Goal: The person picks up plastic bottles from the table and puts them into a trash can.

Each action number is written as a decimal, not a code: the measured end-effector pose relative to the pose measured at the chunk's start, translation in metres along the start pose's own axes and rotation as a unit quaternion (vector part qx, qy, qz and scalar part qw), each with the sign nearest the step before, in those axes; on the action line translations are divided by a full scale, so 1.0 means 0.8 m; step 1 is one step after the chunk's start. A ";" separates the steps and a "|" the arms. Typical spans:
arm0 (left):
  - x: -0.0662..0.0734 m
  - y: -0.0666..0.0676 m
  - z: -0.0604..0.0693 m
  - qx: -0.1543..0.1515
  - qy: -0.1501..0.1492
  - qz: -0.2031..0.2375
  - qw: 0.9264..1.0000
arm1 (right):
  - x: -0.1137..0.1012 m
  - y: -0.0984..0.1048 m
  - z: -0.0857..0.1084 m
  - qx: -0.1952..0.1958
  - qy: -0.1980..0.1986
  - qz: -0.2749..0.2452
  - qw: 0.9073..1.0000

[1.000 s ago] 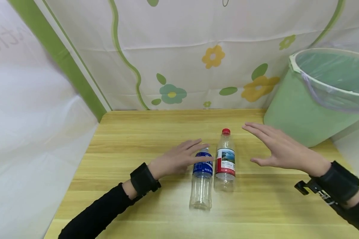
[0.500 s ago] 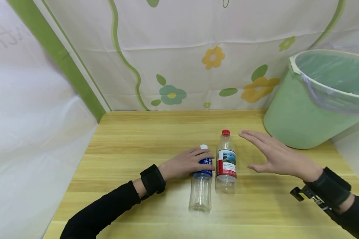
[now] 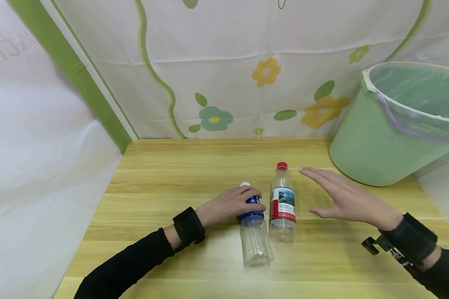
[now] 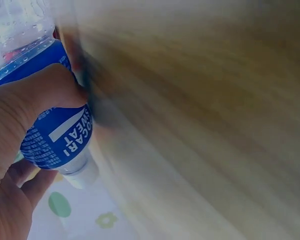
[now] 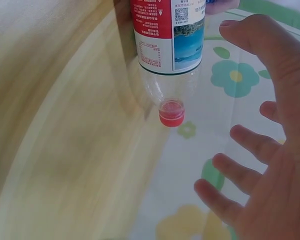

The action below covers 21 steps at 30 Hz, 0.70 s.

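A clear plastic bottle with a blue label and white cap point(image 3: 257, 245) lies on the table, tilted slightly with its cap toward the left. My left hand point(image 3: 230, 204) grips it round the label, and the left wrist view shows the thumb across the blue label point(image 4: 60, 135). Just right of it lies a second clear bottle with a red cap and a red-and-picture label point(image 3: 282, 203). To the right of that one, my right hand point(image 3: 346, 199) hovers with fingers spread, apart from the bottle. In the right wrist view the red cap point(image 5: 171, 114) lies beyond the fingers.
A light green bin point(image 3: 381, 149) with a clear liner stands at the table's back right. Behind the wooden table point(image 3: 179, 166) hangs a white cloth with printed flowers point(image 3: 224, 62). White sheeting point(image 3: 41, 166) borders the left side.
My left hand has come down and closed round the blue-label bottle, whose cap end has swung left. The right hand has shifted slightly left and nearer, still spread.
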State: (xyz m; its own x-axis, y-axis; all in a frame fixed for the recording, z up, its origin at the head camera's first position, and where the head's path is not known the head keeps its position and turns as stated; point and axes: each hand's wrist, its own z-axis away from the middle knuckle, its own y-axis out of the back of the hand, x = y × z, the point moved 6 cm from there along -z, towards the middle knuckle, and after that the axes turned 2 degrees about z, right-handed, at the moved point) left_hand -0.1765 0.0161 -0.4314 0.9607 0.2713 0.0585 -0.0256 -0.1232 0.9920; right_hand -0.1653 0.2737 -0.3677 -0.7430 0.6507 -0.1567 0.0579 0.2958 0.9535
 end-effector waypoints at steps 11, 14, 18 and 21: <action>-0.005 0.041 0.014 0.020 0.088 -0.028 0.996 | 0.002 0.015 0.002 0.022 -0.006 -0.005 1.000; -0.005 0.052 0.013 0.031 0.114 -0.039 0.992 | 0.003 0.021 0.001 0.024 -0.015 0.000 1.000; -0.005 0.063 0.010 0.050 0.143 -0.050 0.987 | 0.004 0.029 0.000 0.025 -0.025 -0.001 0.999; -0.004 0.069 0.007 0.063 0.164 -0.053 0.983 | 0.005 0.034 0.000 0.026 -0.035 0.001 0.999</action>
State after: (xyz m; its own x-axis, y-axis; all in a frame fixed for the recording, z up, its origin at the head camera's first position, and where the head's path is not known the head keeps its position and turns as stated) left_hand -0.1795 0.0028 -0.3778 0.8144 0.5802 0.0096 0.1235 -0.1894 0.9741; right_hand -0.1665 0.2845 -0.3427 -0.6945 0.6979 -0.1749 0.0949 0.3299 0.9392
